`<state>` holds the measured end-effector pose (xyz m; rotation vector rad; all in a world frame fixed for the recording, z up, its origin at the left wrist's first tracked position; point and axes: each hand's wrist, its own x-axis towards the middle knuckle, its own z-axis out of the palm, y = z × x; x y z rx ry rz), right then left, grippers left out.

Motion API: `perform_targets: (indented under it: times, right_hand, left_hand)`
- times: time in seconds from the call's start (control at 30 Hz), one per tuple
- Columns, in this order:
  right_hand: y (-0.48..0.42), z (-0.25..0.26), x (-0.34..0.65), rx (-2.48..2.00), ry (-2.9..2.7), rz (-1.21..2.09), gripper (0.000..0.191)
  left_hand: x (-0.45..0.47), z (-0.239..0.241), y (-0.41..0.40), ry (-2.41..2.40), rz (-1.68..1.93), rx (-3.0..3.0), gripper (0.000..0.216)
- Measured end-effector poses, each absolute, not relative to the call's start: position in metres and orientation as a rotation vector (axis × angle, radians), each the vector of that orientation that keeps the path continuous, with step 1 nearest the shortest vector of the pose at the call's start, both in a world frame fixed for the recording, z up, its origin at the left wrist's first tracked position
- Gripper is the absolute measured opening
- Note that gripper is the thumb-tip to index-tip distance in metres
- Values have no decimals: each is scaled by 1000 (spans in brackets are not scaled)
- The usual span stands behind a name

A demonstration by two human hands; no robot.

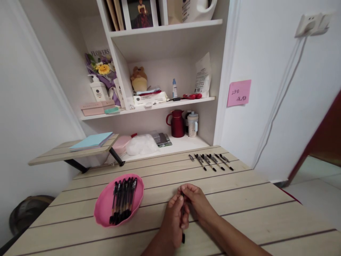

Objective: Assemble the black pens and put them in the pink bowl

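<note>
Over the middle of the table my left hand (173,218) is closed around a pen (183,238), whose black end sticks out below the fist. My right hand (197,201) pinches the pen's upper end, its fingertips meeting those of the left. Most of the pen is hidden by the fingers. Left of my hands, a pink scalloped tray (102,206) holds several black pens (124,199) lying side by side. Farther back to the right lie several pens (210,165) in a row, with separate small dark parts, perhaps caps (191,158), beside them.
A small raised shelf (53,153) with blue paper (92,140) stands at the table's back left. Behind the table, a white shelf unit (165,32) holds a red jug (177,123), a cup (193,124) and a plastic bag (141,144). A cable (277,103) hangs along the right wall.
</note>
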<state>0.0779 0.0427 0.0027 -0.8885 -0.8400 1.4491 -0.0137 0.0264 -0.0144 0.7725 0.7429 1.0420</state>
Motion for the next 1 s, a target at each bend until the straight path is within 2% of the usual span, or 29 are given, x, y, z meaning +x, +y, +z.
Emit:
perform_targets:
  times: [0.53,0.77,1.0]
  right_hand:
    - [46,-8,81,-781,-820,1493,34]
    - [46,-6,79,-887,-832,1453,36]
    - [46,-10,83,-765,-769,1473,28]
  left_hand:
    - [-15,-17,28,742,1004,820,33]
    - [-14,-17,29,732,1014,813,32]
    - [-18,-18,31,751,937,796,32]
